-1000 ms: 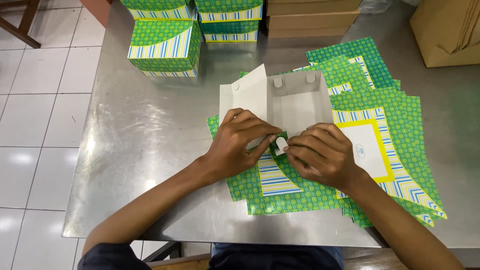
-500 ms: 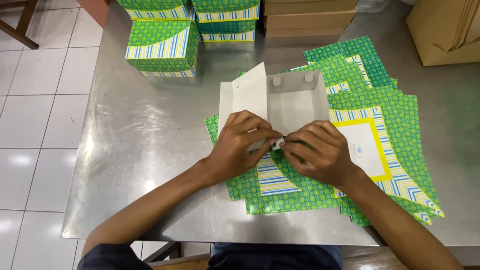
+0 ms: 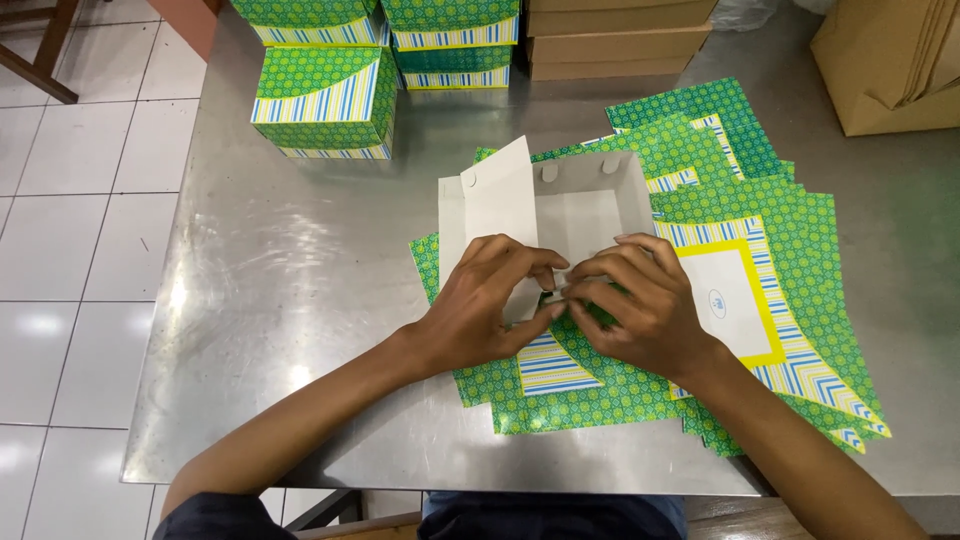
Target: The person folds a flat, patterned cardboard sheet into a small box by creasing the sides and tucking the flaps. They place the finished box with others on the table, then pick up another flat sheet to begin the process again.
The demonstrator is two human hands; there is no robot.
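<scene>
A half-folded cardboard box (image 3: 580, 205), white inside and green-patterned outside, stands on a pile of flat green box blanks (image 3: 760, 200) on the metal table (image 3: 280, 280). My left hand (image 3: 490, 305) and my right hand (image 3: 635, 305) meet at the box's near wall, fingers pinching its flaps together. A white side flap (image 3: 495, 195) stands up at the left. The near wall itself is hidden under my fingers.
Finished green, striped boxes (image 3: 325, 100) are stacked at the table's far left and middle. Plain brown flat cartons (image 3: 620, 35) lie behind, and a brown cardboard box (image 3: 890, 70) stands at the far right. White tiled floor (image 3: 70, 250) lies beyond the table's left edge.
Both hands have stayed on the near wall of the box; the fingers have closed slightly tighter around the flaps. The box has not shifted.
</scene>
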